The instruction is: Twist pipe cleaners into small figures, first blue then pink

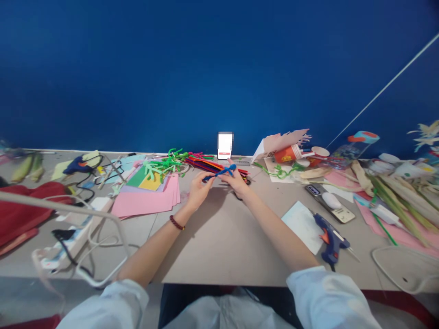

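Both hands hold a twisted blue pipe cleaner (pixel 221 172) over the middle of the table. My left hand (pixel 199 189) pinches its left end, and a beaded bracelet circles that wrist. My right hand (pixel 237 182) grips the other end, where the blue fuzzy stem bunches into a small knot. Just behind the hands lies a bundle of red, purple and dark pipe cleaners (pixel 202 163). Green pipe cleaners (pixel 163 167) curl in a heap to the left of it. Farther back, a phone (pixel 225 145) with a bright screen stands upright near the blue wall.
Pink paper sheets (pixel 144 201) lie left, near a white power strip (pixel 73 235) with loose cables. At right are a blue glue gun (pixel 331 240), a second phone (pixel 329 203), an orange paper cup (pixel 287 154) and corn husks (pixel 398 192). A red cloth (pixel 30 210) lies far left.
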`<state>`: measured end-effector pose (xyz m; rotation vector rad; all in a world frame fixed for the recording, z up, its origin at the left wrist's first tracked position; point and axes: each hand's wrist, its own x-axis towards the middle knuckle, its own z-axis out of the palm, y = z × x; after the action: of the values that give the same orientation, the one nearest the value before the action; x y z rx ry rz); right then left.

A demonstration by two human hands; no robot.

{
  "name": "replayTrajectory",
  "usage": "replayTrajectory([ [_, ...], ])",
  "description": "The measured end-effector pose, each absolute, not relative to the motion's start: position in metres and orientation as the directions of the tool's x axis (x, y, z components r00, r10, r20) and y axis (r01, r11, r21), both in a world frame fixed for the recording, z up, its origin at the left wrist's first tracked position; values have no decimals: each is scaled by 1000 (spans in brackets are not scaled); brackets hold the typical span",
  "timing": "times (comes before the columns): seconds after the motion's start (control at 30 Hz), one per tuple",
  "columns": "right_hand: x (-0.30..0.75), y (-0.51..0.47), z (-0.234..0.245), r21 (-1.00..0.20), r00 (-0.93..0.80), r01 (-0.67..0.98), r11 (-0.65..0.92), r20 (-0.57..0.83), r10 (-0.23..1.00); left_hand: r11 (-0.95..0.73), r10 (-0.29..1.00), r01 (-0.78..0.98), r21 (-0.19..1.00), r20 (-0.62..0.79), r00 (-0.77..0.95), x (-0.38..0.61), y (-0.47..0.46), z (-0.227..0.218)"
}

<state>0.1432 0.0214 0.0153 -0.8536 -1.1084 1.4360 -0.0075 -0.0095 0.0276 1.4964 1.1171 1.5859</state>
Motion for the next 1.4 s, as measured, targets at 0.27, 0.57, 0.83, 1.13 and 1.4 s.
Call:
replayTrajectory([
  [0.27, 160, 27, 26, -980, -231, -120, 156, 181, 956, -333, 934, -24, 943, 326, -147, -11, -1, 24],
  [0.57, 159, 23, 32, -989, -197, -80, 126, 139, 971, -525, 827, 304, 795, 561, -39, -20, -2, 25],
  [0.83, 156, 22, 36, -976, -253, -34, 216, 218, 943, -613, 672, 612, 500, 737, 71, -25, 1, 16],
  [1.13, 147, 16, 30, -978, -219, -153, 144, 175, 960, -608, 565, 724, 325, 818, 108, -20, -6, 25],
  [1.4, 141, 16, 26, -968, -166, -181, 172, 202, 965, -605, 600, 675, 423, 799, 37, -19, -8, 29],
])
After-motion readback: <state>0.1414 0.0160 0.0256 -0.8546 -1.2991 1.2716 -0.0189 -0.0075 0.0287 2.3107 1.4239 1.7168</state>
